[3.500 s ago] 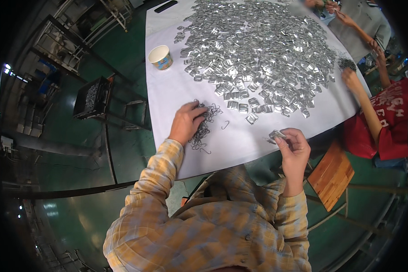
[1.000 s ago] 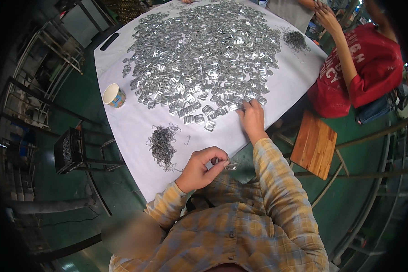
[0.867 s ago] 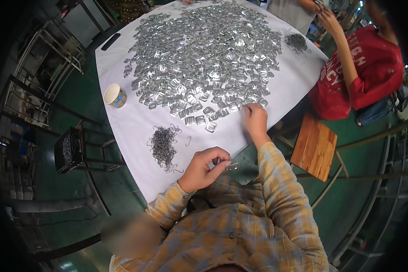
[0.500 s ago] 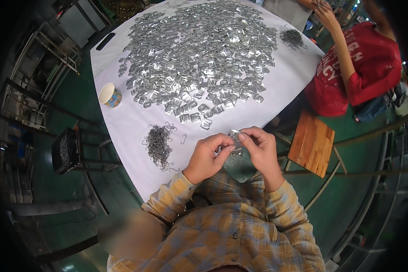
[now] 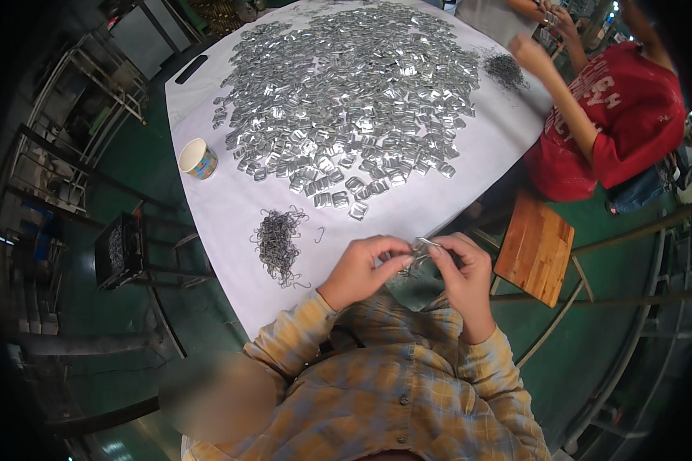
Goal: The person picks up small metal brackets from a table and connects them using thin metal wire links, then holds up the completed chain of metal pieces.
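Note:
Over the near edge of a white-covered table, my hands meet at a shiny metal buckle (image 5: pixel 423 247). My right hand (image 5: pixel 466 280) pinches it between thumb and fingers, tilted. Closed thumb to finger, my left hand (image 5: pixel 367 266) meets the buckle's left side; whatever small piece lies in that pinch is hidden. Left of my hands lies a tangled heap of wire hooks (image 5: pixel 278 244), with a single wire hook (image 5: pixel 320 234) apart from it. Beyond them spreads a large pile of slotted silver buckles (image 5: pixel 354 100), with a few loose ones along its near edge.
A paper cup (image 5: pixel 198 159) and a black bar-shaped object (image 5: pixel 191 69) stand at the table's left side. A wooden stool (image 5: pixel 536 246) is at right, near a person in red (image 5: pixel 615 115) beside another hook heap (image 5: pixel 505 71). A black stool (image 5: pixel 121 250) stands left.
My hands have shifted slightly right and a little lower, and the buckle has turned from facing up to more edge-on. The person in red has lowered one hand toward the table.

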A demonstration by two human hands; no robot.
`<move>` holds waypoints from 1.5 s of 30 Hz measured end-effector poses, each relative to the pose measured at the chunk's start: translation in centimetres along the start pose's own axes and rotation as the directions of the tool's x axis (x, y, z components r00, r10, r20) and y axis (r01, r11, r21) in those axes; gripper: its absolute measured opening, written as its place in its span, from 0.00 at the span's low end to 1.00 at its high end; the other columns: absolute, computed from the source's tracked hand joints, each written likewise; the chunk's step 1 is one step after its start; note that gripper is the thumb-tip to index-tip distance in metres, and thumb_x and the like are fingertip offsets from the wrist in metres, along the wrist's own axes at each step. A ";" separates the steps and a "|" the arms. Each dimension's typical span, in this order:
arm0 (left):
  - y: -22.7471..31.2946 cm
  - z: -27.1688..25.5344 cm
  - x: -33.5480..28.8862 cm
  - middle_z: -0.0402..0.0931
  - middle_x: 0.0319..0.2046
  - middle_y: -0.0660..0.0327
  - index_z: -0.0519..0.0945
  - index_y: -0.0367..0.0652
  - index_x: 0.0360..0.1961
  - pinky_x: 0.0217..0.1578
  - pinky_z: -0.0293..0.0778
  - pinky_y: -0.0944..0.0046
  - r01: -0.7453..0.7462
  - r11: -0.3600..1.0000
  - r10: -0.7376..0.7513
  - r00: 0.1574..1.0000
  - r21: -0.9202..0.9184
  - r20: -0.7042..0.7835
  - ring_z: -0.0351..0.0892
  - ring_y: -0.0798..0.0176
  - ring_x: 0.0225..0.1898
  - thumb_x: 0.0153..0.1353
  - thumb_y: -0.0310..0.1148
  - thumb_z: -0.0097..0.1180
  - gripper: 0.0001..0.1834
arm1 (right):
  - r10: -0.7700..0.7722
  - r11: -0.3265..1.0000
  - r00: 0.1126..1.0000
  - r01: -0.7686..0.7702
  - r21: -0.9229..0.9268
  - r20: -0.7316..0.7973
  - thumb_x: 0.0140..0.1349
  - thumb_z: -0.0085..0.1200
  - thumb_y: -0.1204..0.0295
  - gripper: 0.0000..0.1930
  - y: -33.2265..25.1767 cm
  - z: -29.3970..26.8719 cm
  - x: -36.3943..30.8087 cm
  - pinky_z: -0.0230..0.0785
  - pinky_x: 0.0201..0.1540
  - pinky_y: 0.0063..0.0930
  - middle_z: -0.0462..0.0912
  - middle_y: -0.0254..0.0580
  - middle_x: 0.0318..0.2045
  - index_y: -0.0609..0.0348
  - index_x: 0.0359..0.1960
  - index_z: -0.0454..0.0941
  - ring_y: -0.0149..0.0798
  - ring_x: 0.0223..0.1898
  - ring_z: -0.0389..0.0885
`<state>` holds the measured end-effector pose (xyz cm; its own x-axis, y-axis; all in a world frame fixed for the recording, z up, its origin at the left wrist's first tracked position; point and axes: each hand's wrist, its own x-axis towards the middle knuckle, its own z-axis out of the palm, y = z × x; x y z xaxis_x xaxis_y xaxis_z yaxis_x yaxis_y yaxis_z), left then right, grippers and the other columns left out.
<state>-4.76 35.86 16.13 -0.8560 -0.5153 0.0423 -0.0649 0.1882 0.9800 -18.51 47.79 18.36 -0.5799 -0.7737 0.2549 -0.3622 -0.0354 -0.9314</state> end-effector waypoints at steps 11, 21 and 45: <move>-11.0 -2.6 5.3 0.47 0.61 0.30 0.62 0.36 0.60 0.60 0.47 0.38 0.293 0.511 0.070 0.923 0.808 -0.379 0.42 0.25 0.62 0.58 0.45 0.53 0.34 | 0.084 0.996 0.996 -0.083 0.018 -0.025 0.56 0.55 0.78 0.05 1.5 -3.3 -2.4 0.62 0.31 0.19 0.76 0.39 0.24 0.69 0.30 0.77 0.28 0.27 0.71; -7.4 -6.7 -0.9 0.70 0.51 0.52 0.75 0.42 0.48 0.59 0.52 0.39 0.309 0.280 0.166 0.917 0.909 -0.363 0.65 0.47 0.56 0.57 0.35 0.52 0.18 | 0.112 0.994 0.994 -0.112 -0.009 0.009 0.55 0.55 0.78 0.05 3.0 -3.5 -4.0 0.63 0.33 0.19 0.76 0.39 0.25 0.70 0.30 0.77 0.29 0.28 0.71; -6.3 -11.1 -1.1 0.75 0.25 0.59 0.77 0.40 0.28 0.32 0.72 0.61 0.016 0.612 0.081 0.993 0.791 -0.083 0.75 0.57 0.30 0.50 0.25 0.55 0.03 | 0.083 0.995 0.995 -0.080 -0.059 0.049 0.55 0.55 0.77 0.05 3.8 -2.5 -5.0 0.64 0.30 0.21 0.76 0.40 0.23 0.68 0.29 0.78 0.32 0.26 0.74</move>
<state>2.23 25.98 12.10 -0.8130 -0.5659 0.1371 -0.4592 0.7680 0.4465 -18.83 53.14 14.17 -0.5715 -0.8040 0.1641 -0.3572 0.0637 -0.9319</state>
